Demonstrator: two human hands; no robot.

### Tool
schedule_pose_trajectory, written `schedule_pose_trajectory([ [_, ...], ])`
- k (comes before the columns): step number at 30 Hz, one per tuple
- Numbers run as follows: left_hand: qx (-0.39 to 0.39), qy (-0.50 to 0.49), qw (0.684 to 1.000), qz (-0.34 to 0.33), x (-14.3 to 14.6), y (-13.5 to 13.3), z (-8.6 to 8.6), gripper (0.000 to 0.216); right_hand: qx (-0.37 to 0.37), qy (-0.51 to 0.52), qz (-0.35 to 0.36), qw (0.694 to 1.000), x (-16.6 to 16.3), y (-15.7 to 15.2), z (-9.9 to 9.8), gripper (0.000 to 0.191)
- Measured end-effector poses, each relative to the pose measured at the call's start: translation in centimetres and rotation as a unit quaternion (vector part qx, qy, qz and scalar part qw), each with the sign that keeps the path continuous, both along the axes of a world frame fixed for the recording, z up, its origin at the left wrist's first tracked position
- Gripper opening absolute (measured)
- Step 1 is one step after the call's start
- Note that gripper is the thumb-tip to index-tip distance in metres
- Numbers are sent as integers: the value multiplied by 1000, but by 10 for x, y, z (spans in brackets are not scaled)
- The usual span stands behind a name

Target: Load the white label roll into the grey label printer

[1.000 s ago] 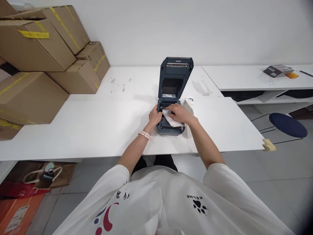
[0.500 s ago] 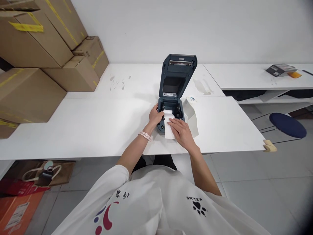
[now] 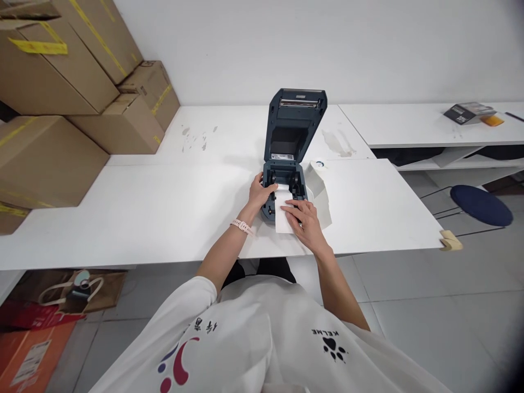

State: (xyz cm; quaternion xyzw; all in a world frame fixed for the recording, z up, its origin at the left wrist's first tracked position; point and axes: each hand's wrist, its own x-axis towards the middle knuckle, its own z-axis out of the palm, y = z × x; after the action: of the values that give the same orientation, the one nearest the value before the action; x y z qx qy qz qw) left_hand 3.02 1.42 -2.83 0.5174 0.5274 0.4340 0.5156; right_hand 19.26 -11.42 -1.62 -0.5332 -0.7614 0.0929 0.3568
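Note:
A dark blue label printer stands on the white table with its lid raised. A white strip of label paper runs out of its open bay toward me. My left hand grips the printer's left front edge, fingers curled on it. My right hand lies flat on the paper strip with fingers stretched out, pressing it down over the printer's front. A white paper roll sits just right of the printer.
Several cardboard boxes with yellow tape are stacked at the back left. A second white desk at the right carries a dark booklet. A blue stool stands right of the table. Bags lie on the floor underneath.
My right hand moved from inside the printer bay toward me, drawing the paper strip out over the front edge. My left hand stayed on the printer's left side.

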Motion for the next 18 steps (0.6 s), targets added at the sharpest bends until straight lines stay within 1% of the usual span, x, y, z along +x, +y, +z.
schedule_pose_trajectory([
  [3,-2,0,1000,0,0,1,4,73,3,17,-2,1000,-2,0,-1,34],
  [6,-3,2,1000,-3,0,-2,9,75,-14,32,0,999,-2,-4,1,33],
  [8,-3,-1,1000,-17,-1,-12,13,76,-32,60,14,998,4,-4,8,30],
  [10,-11,-10,999,-38,-3,-29,14,81,-21,108,7,994,15,7,21,31],
  [12,-36,-15,998,-51,-7,-53,14,95,23,150,-38,988,31,33,40,40],
  [13,-54,-12,997,-52,-9,-65,14,104,49,161,-67,984,39,54,52,48],
  [14,-68,-11,996,-55,-11,-77,13,110,58,169,-80,981,48,79,65,57],
  [16,-76,-25,995,-65,-15,-95,11,114,50,196,-77,976,62,136,89,73],
  [18,-72,-42,994,-71,-18,-106,9,113,3,240,-55,969,71,191,110,81],
])
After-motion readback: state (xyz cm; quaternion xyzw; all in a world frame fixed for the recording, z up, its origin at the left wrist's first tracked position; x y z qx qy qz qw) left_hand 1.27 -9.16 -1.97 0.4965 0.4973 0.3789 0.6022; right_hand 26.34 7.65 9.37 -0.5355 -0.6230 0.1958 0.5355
